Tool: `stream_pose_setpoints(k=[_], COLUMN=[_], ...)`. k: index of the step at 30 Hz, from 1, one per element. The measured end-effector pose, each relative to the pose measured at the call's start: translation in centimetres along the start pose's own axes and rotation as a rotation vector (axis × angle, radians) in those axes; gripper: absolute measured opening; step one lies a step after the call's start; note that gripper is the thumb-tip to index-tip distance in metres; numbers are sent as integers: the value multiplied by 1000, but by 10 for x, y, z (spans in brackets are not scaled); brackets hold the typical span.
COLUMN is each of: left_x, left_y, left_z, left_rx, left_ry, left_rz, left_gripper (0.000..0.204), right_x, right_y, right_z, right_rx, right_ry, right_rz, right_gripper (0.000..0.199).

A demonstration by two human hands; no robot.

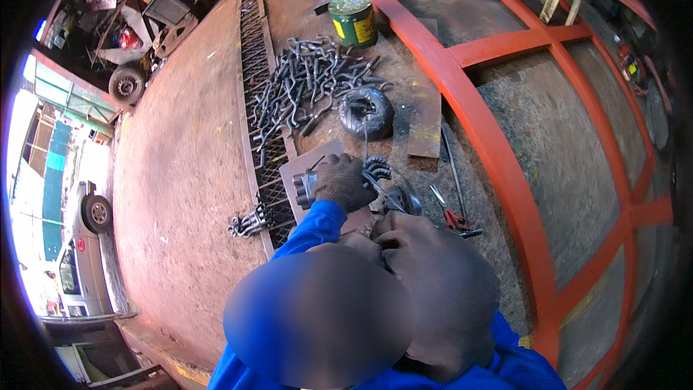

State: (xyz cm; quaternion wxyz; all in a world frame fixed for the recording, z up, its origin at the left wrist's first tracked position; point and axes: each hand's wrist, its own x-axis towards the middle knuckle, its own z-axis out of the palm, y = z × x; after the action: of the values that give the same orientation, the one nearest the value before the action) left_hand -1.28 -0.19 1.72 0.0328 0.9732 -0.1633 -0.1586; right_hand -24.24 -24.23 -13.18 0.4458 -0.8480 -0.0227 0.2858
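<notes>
My left hand [343,182], in a dark work glove below a blue sleeve, is closed over a bundle of short grey metal rods [304,189]. The rods' straight ends stick out on its left, and curved dark ends [377,167] show on its right. From a roll wrapped in black plastic [366,112] a thin strip [366,148] runs down to the bundle. Low in front of me, dark cloth and a blurred patch hide most of my right hand [393,231]; its fingers cannot be made out. Under the bundle lies a flat plate [321,153].
A heap of bent metal rods [307,79] lies beyond, near a green and yellow bucket [352,18]. Another rod bundle [250,222] rests by the floor grating [253,50]. Red-handled pliers [453,218] and a long bar [455,166] lie right, beside a big orange frame [469,101].
</notes>
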Motion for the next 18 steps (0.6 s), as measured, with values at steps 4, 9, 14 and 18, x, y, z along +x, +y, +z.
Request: stream_pose_setpoints(k=[4,9,14,18], left_x=[2,2,4,-2], left_y=[0,-11,-15,-20], left_z=[0,7,16,14], left_rx=[-39,-54,-157,-316], left_ry=[-53,-33,13,186], left_rz=[26,62,147,122], left_gripper=[67,66,68,60], right_x=[40,90,136,174], right_y=[-7,-1,-39,-88], right_z=[2,-7,-41,-61], right_rx=[-54,-216,-481,-301], right_ry=[-78,-4,69,-77], right_rz=[-140,-325,-238,-302], right_gripper=[33,33,34,30])
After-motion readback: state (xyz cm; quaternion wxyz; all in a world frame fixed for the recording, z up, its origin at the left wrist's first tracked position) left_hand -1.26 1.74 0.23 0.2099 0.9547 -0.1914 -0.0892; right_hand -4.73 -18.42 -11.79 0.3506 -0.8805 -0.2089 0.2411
